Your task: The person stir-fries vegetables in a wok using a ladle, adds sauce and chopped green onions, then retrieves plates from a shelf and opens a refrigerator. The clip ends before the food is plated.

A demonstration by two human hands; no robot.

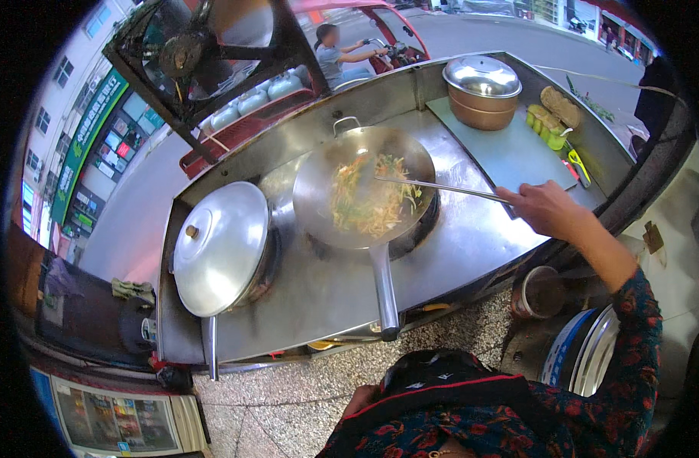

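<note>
My right hand (547,209) grips the long metal handle of a cooking utensil (449,184). The tool's far end is blurred among shredded food (372,197) in a steel wok (312,194). Strands of yellow and green show in the food, with haze over it. The wok sits on a burner, its long handle (385,292) pointing towards me and a small loop handle on the far side. Close to my body, a small part of my left hand (360,399) shows; its fingers are hidden.
Left of the wok stands a second pan under a domed metal lid (223,246). A lidded brown pot (482,94) rests on a board (501,146) at right, near a green seasoning caddy (547,126). A fan (183,54) looms at upper left. Beyond the counter, a person (335,57) rides a red vehicle.
</note>
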